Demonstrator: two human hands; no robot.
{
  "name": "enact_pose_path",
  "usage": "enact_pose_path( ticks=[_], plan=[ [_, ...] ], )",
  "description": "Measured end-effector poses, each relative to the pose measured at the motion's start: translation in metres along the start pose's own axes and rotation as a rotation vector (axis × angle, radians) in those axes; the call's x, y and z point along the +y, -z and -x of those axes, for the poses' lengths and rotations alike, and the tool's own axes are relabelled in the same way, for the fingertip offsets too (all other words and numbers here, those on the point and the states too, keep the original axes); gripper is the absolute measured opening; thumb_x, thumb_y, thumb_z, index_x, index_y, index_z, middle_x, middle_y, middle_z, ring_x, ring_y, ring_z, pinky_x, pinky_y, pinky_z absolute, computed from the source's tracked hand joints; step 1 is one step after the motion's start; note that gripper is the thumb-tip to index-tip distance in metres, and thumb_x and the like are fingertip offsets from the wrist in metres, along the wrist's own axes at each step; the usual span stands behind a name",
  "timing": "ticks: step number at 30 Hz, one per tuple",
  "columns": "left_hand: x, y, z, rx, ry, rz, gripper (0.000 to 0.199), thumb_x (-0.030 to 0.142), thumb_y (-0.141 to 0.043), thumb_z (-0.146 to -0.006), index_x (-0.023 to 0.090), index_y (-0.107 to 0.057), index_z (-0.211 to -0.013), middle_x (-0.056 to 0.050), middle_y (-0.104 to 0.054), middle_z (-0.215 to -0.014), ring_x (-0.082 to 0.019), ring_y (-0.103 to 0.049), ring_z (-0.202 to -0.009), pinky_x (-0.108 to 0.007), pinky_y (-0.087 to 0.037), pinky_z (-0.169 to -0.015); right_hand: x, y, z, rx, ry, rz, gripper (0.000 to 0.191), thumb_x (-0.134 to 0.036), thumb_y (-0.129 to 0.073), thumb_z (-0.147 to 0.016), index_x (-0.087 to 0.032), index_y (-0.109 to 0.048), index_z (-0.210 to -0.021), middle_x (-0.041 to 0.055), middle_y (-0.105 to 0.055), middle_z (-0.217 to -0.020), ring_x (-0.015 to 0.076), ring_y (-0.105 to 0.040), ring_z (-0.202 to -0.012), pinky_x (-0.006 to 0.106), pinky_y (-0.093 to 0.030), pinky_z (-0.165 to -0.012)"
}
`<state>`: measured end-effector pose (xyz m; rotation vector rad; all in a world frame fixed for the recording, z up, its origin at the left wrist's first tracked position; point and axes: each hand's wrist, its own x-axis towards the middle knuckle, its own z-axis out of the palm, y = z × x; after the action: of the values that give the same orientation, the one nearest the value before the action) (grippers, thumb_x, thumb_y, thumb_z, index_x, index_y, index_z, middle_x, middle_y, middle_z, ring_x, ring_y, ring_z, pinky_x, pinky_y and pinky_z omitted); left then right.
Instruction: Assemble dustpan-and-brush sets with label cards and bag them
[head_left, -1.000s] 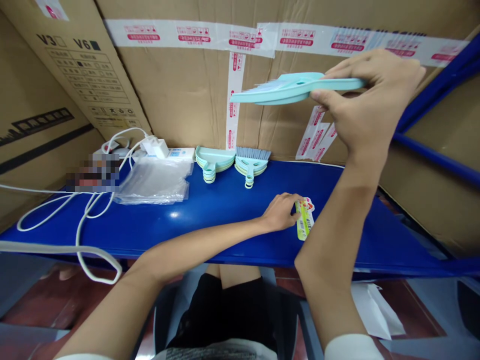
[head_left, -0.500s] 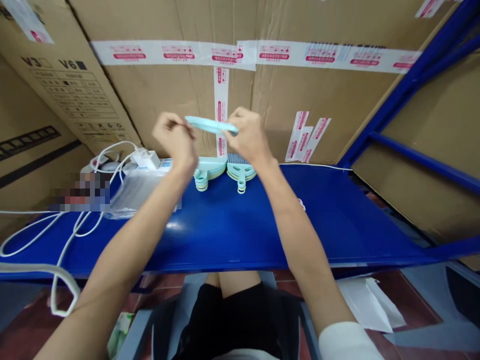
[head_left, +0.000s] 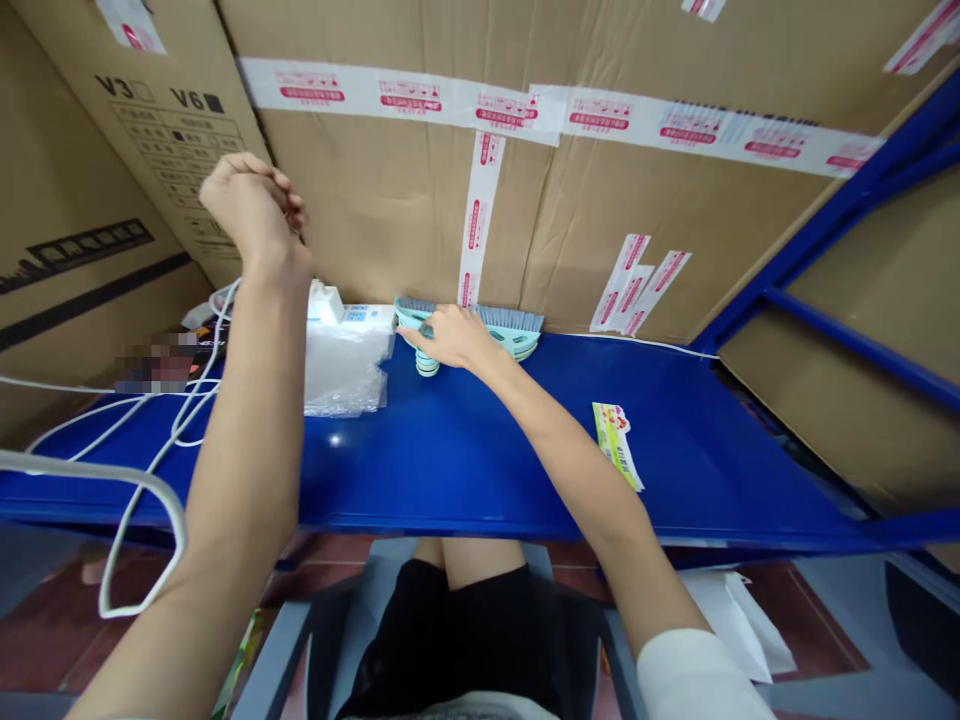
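Observation:
My right hand (head_left: 454, 337) reaches down to the back of the table, its fingers curled over a light-blue brush head (head_left: 409, 317) with grey bristles. That brush head lies on the left stack, whose ringed necks (head_left: 427, 367) point toward me. Beside it, partly behind my hand, is a second stack of brush heads (head_left: 521, 338) with bristles facing the cardboard. My left hand (head_left: 255, 205) is raised at the left, well above the table, with its fingers closed. Whatever may be inside that fist is hidden.
The blue table (head_left: 465, 460) runs up to large taped cardboard boxes (head_left: 375, 200). Clear plastic bags (head_left: 345, 370) lie left of the brushes, with white cables (head_left: 150, 470) further left. A printed card (head_left: 618, 445) lies to the right. A blue metal frame (head_left: 810, 230) stands at right.
Both hands were up together with the light-blue piece between them. My right hand has brought it down onto the left stack; my left has moved up and left. The view has shifted slightly.

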<state>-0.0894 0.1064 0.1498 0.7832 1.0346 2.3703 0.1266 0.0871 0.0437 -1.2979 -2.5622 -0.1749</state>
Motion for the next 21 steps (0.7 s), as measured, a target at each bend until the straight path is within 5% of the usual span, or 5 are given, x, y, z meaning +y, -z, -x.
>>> enact_pose_path(
  ticks=[4, 9, 15, 21],
  plan=[
    [0.004, -0.005, 0.005, -0.074, 0.005, 0.019, 0.037, -0.014, -0.054, -0.073, 0.021, -0.042, -0.073, 0.008, -0.047, -0.053, -0.01, -0.039, -0.049, -0.028, -0.017, -0.051, 0.005, -0.002, -0.014, -0.021, -0.077, 0.022, 0.059, -0.063, -0.049, -0.104, -0.015, -0.08, -0.123, 0.0208, -0.075, -0.132, 0.0399, -0.058, -0.137, 0.048, -0.051, -0.105],
    [0.002, -0.01, 0.014, -0.173, -0.002, 0.008, 0.035, -0.011, -0.059, -0.072, 0.021, -0.044, -0.072, 0.009, -0.049, -0.053, -0.011, -0.04, -0.054, -0.027, -0.02, -0.052, 0.003, -0.011, -0.036, -0.147, -0.247, -0.128, 0.043, -0.051, -0.058, -0.099, -0.024, -0.079, -0.125, 0.0166, -0.072, -0.141, 0.0356, -0.066, -0.13, 0.045, -0.053, -0.102],
    [-0.001, -0.01, 0.015, -0.203, -0.011, -0.018, 0.035, -0.01, -0.057, -0.071, 0.022, -0.045, -0.069, 0.007, -0.05, -0.054, -0.012, -0.041, -0.054, -0.029, -0.022, -0.052, -0.008, -0.02, -0.048, -0.15, -0.345, -0.134, 0.037, -0.038, -0.057, -0.1, -0.02, -0.078, -0.125, 0.0194, -0.074, -0.137, 0.0389, -0.063, -0.133, 0.049, -0.05, -0.104],
    [-0.003, -0.013, 0.017, -0.216, -0.02, -0.073, 0.037, -0.012, -0.057, -0.076, 0.022, -0.043, -0.071, 0.007, -0.048, -0.055, -0.011, -0.042, -0.054, -0.028, -0.022, -0.051, -0.006, -0.026, -0.051, -0.133, -0.372, -0.187, 0.038, -0.049, -0.064, -0.097, -0.024, -0.077, -0.123, 0.0157, -0.074, -0.136, 0.0392, -0.06, -0.135, 0.049, -0.048, -0.107]
  ],
)
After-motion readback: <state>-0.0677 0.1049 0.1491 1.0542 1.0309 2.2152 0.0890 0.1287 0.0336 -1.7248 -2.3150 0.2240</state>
